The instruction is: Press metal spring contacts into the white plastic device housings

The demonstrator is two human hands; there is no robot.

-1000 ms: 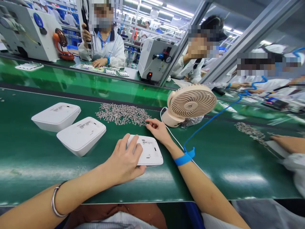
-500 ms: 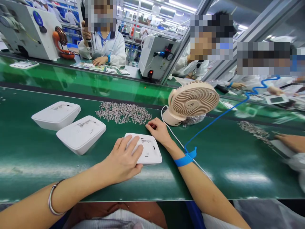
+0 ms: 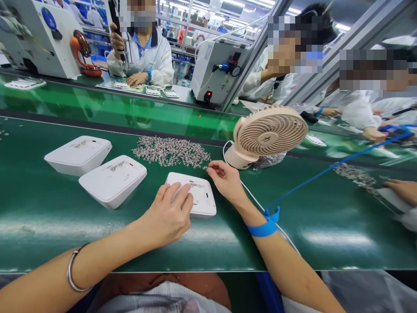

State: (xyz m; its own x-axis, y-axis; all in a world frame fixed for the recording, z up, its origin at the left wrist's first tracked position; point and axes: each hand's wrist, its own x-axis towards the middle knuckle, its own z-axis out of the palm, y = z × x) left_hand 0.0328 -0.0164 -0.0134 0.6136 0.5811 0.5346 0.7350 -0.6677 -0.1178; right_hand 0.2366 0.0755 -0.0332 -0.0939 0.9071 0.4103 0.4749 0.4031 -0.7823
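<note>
No writing is legible. Left hand (image 3: 167,217) fingers spread flat on the casing (image 3: 195,198); right hand (image 3: 226,180) fingers, now lifted off the bench (image 3: 325,217), pinch beside the screws (image 3: 171,151).

Factory assembly line: green conveyor belt (image 3: 97,108), coated workers (image 3: 153,56)

Both arms are bare, with no sleeves, from the lower edge of the frame up to the hands. The left hand (image 3: 166,217) shows no ring; on its wrist, in the lower left, sits a thin silver bangle (image 3: 72,271). The right hand (image 3: 228,182) has a blue antistatic wrist strap (image 3: 264,227) around the wrist, with a small clip on top. A blue coiled cord (image 3: 325,169) runs from this clip toward the upper right of the frame.
</note>
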